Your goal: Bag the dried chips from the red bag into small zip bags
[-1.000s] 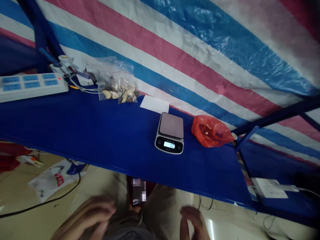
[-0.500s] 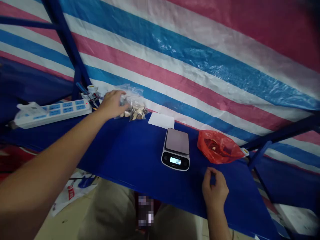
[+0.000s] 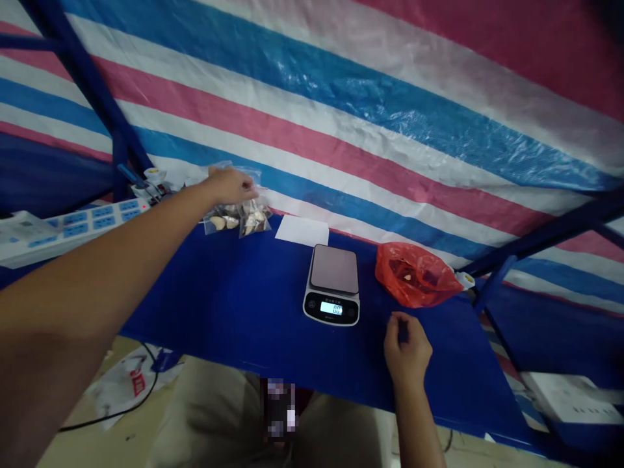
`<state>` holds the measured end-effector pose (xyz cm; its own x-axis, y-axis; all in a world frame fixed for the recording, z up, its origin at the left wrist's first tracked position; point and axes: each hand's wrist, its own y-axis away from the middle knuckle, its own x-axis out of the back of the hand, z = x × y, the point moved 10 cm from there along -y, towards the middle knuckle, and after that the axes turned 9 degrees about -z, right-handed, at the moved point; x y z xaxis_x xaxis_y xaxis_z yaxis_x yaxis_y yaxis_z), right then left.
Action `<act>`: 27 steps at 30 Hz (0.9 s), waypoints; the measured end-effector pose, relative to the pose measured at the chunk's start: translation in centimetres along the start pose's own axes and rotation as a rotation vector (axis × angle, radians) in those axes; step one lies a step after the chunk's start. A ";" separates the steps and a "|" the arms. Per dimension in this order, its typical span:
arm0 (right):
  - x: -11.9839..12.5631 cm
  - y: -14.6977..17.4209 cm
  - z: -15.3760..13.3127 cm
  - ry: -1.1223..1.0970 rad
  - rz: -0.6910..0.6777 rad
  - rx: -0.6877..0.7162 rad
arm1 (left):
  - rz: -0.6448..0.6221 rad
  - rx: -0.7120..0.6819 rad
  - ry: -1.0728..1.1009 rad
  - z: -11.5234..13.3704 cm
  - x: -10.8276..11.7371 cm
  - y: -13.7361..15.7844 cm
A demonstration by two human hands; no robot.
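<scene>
My left hand [image 3: 233,186] reaches to the back left of the table, its fingers closed at the top edge of a small clear zip bag [image 3: 254,220] that holds pale and dark pieces. A second clear bag [image 3: 219,222] with similar pieces lies just left of it, partly under my wrist. My right hand [image 3: 408,348] rests at the front right, loosely curled with thumb and forefinger meeting and nothing visible in it. Between the hands stands a kitchen scale [image 3: 334,270], its pan bare and its display reading 0.0.
A red plastic bag [image 3: 414,296] stands open right of the scale, with a few pieces inside. Behind the scale lies white paper [image 3: 303,231]. A power strip [image 3: 88,224] sits at the left. Striped sheeting [image 3: 312,130] rises behind the blue table [image 3: 244,305].
My left hand has gone from spread fingers above the bags to fingers closed at the right bag's top. My right hand keeps its curled pose. The view has shifted slightly.
</scene>
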<state>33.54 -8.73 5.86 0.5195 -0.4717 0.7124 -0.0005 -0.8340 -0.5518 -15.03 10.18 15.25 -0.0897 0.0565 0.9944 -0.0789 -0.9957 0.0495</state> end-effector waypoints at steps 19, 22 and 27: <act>0.7 5.9 3.2 -1.584 0.234 -0.746 | 0.016 -0.944 0.598 40.4 -1.5 12.0; 1.8 7.0 6.2 -1.530 0.245 -0.760 | 0.014 -0.871 0.541 42.5 -4.1 10.9; 0.4 7.8 8.0 -1.389 0.191 -0.864 | 0.038 -0.780 0.462 43.0 -5.6 9.8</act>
<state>40.54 -13.15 -1.62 0.7767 -0.3754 -0.5058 -0.3504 -0.9248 0.1484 27.42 -3.09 14.23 -0.4821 0.2164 0.8490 -0.7027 -0.6742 -0.2272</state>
